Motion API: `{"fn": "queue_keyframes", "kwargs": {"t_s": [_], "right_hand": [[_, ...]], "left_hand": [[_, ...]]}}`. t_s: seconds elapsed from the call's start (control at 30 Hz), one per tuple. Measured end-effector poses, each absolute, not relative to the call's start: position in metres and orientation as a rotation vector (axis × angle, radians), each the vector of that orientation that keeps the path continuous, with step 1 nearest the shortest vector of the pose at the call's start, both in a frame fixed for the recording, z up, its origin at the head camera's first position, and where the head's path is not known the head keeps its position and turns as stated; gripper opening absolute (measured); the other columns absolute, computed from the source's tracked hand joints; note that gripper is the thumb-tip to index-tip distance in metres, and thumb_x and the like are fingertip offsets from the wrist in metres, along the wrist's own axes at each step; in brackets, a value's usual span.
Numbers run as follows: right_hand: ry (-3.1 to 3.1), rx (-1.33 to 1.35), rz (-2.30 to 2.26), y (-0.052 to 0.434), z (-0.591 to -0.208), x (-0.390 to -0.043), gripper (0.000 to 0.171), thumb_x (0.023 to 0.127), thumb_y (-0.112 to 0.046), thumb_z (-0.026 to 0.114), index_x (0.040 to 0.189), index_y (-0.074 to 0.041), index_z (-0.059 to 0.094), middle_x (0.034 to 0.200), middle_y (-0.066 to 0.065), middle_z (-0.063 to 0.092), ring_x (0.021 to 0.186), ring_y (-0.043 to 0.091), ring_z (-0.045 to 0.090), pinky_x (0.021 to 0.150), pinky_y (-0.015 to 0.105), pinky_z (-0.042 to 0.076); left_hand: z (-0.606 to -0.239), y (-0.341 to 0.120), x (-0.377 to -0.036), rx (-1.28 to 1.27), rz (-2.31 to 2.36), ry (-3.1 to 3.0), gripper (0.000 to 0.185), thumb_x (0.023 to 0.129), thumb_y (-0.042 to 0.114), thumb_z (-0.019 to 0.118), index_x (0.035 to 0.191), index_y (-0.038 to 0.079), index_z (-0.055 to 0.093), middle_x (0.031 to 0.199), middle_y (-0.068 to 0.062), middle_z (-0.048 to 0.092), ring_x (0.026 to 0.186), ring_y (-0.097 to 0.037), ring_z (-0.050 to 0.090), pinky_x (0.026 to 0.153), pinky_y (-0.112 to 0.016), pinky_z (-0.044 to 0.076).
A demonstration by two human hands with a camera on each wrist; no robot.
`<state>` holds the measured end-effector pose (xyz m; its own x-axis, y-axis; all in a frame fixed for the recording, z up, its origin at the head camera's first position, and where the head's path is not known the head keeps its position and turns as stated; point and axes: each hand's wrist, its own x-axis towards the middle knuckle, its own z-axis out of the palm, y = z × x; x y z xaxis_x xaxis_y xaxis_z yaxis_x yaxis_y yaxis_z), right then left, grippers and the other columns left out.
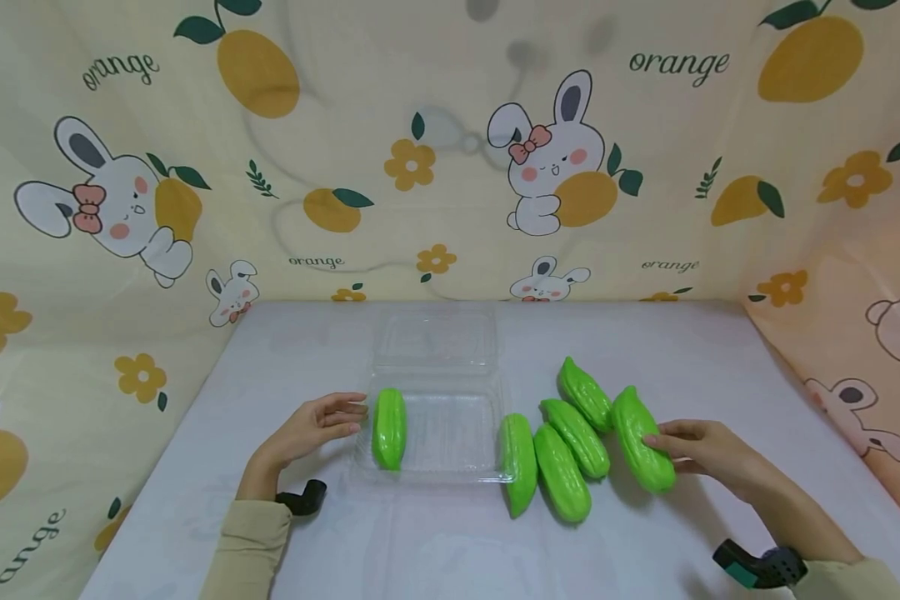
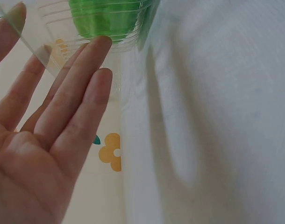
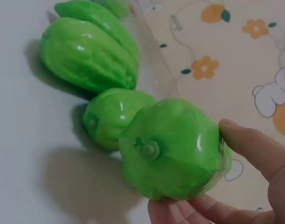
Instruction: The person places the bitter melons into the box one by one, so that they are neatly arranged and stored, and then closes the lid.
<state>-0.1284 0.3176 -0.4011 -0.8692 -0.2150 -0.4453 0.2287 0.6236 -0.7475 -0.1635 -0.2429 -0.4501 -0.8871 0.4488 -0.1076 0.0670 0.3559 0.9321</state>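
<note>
My right hand (image 1: pixel 708 454) pinches a green ridged gourd (image 1: pixel 640 442) between thumb and fingers, lifted over the table to the right. In the right wrist view, the held gourd (image 3: pixel 173 149) turns its stem end to the camera, and the right-hand fingers (image 3: pixel 175 212) lie beneath it. A clear plastic clamshell box (image 1: pixel 450 477) stands with its lid (image 1: pixel 435 337) laid back. One gourd (image 1: pixel 389 429) lies inside, along its left wall. My left hand (image 1: pixel 318 427) is at that left side, fingers extended; in the left wrist view its fingers (image 2: pixel 93 88) reach the box wall.
Several more green gourds (image 1: pixel 562 475) lie close together right of the box, the leftmost gourd (image 1: pixel 520 462) against its right edge. A white cloth (image 1: pixel 315 342) covers the table. Printed fabric (image 1: pixel 435 167) hangs behind and at both sides.
</note>
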Motion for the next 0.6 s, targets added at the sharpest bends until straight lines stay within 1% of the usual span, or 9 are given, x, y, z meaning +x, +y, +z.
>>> {"fn": "queue_keyframes", "kwargs": {"t_s": [0.13,0.33,0.4,0.5,0.6], "right_hand": [[2.343,0.009,-1.198,0.311,-0.4,-0.129,0.063,0.099,-0.033,0.054,0.133,0.019,0.043,0.128,0.026,0.059,0.106,0.017,0.064,0.089,0.036,0.058],[2.334,-0.011,-1.239,0.3,-0.4,-0.132,0.063,0.098,-0.033,0.056,0.133,0.018,0.043,0.131,0.03,0.056,0.099,0.002,0.061,0.09,0.035,0.057],[2.333,-0.021,-1.256,0.296,-0.399,-0.133,0.063,0.097,-0.032,0.056,0.133,0.018,0.043,0.131,0.029,0.056,0.097,-0.001,0.06,0.09,0.035,0.057],[2.332,-0.041,-1.274,0.289,-0.398,-0.134,0.062,0.097,-0.032,0.057,0.132,0.018,0.044,0.131,0.03,0.055,0.099,0.002,0.061,0.09,0.035,0.057],[2.321,-0.054,-1.293,0.283,-0.398,-0.135,0.063,0.097,-0.031,0.057,0.133,0.018,0.043,0.132,0.032,0.053,0.104,0.009,0.062,0.09,0.036,0.057]], "left_hand": [[-0.45,-0.243,-0.163,0.458,1.546,2.278,0.058,0.093,0.02,0.064,0.141,-0.004,0.041,0.137,-0.03,0.053,0.125,-0.043,0.055,0.093,-0.019,0.053],[-0.45,-0.242,-0.164,0.449,1.525,2.3,0.06,0.093,0.023,0.064,0.141,-0.003,0.041,0.137,-0.029,0.053,0.125,-0.041,0.056,0.092,-0.017,0.053],[-0.45,-0.242,-0.164,0.442,1.518,2.308,0.06,0.093,0.024,0.064,0.142,-0.003,0.041,0.138,-0.028,0.053,0.125,-0.039,0.057,0.092,-0.016,0.053],[-0.45,-0.241,-0.163,0.429,1.522,2.301,0.06,0.092,0.025,0.065,0.142,-0.001,0.042,0.138,-0.028,0.053,0.125,-0.039,0.056,0.092,-0.018,0.054],[-0.45,-0.241,-0.163,0.414,1.536,2.284,0.061,0.092,0.025,0.066,0.142,0.0,0.042,0.138,-0.027,0.053,0.126,-0.041,0.055,0.093,-0.02,0.054]]}}
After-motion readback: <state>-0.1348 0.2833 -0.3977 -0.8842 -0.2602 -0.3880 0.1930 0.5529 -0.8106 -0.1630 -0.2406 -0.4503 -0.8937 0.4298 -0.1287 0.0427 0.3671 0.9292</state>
